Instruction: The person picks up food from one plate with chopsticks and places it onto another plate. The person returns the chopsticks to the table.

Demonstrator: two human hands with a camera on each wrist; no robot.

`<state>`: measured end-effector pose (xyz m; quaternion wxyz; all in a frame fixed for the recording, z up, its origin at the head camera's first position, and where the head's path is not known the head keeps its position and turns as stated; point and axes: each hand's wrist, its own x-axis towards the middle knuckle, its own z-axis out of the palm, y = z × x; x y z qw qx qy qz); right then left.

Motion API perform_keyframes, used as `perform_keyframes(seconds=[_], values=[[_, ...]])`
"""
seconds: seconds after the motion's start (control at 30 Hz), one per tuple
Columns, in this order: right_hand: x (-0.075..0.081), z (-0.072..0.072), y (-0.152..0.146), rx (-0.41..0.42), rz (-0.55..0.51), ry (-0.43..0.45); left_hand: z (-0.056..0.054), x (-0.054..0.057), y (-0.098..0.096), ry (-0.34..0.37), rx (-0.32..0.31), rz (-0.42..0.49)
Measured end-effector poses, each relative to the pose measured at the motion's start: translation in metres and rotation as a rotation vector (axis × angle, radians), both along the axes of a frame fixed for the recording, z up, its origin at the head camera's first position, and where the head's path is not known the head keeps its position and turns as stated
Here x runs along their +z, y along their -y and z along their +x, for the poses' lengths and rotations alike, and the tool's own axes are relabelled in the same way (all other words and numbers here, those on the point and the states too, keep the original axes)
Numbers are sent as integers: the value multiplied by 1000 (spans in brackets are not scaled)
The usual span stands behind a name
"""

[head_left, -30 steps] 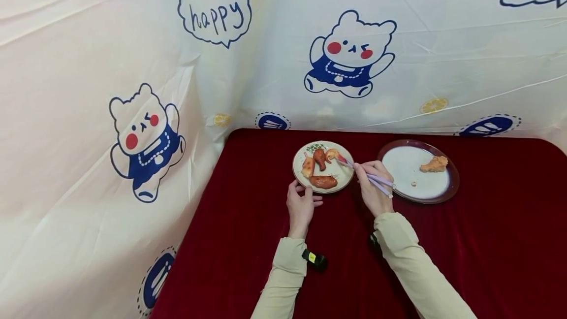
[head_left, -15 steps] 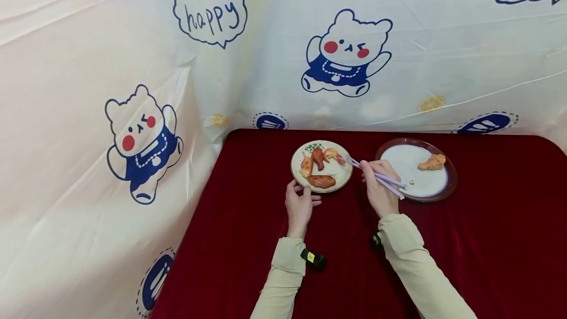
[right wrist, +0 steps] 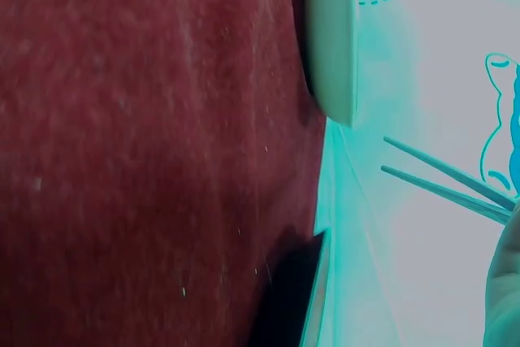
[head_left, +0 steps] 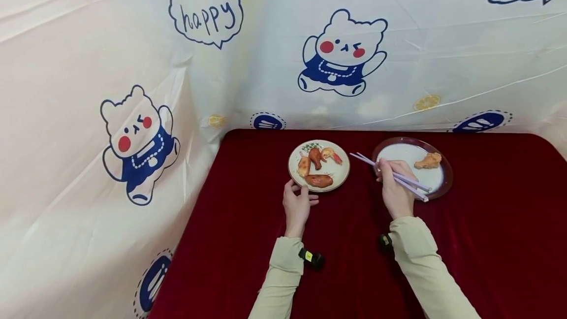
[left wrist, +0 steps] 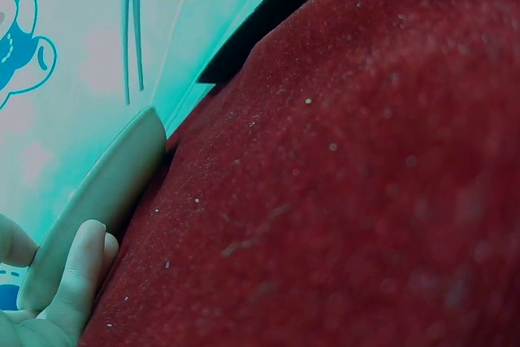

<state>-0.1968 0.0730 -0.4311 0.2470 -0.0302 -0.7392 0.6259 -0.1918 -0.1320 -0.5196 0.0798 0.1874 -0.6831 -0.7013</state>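
My left hand (head_left: pixel 298 208) holds the near left rim of a small cream plate (head_left: pixel 338 174), its thumb and fingers at the edge. On this plate lie a drumstick (head_left: pixel 315 157), a shrimp (head_left: pixel 331 155) with a red tail, a browned piece of food (head_left: pixel 303 166) and a glossy brown oval piece (head_left: pixel 319 180). My right hand (head_left: pixel 396 188) grips a pair of lilac chopsticks (head_left: pixel 365 159). Their tips are slightly apart, with nothing between them, just right of the cream plate. In the right wrist view the chopsticks (right wrist: pixel 447 184) point left.
A larger white plate with a dark red-brown rim (head_left: pixel 448 174) stands at the right, partly behind my right hand. It bears a fried chicken piece (head_left: pixel 428 161). Dark red cloth (head_left: pixel 345 250) covers the table, and a printed white curtain (head_left: pixel 266 78) hangs behind.
My right hand has drawn the chopsticks back to the right, away from the shrimp, which stays on the cream plate. My left hand keeps its place at the rim.
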Motion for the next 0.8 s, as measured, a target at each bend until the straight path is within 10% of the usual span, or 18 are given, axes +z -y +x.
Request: perform_keyframes(seconds=[0.27, 0.8], values=[[-1, 2, -19, -92, -59, -22, 0, -1, 2, 5, 2, 0], [-40, 7, -94, -424, -610, 3, 1, 5, 1, 5, -3, 0]])
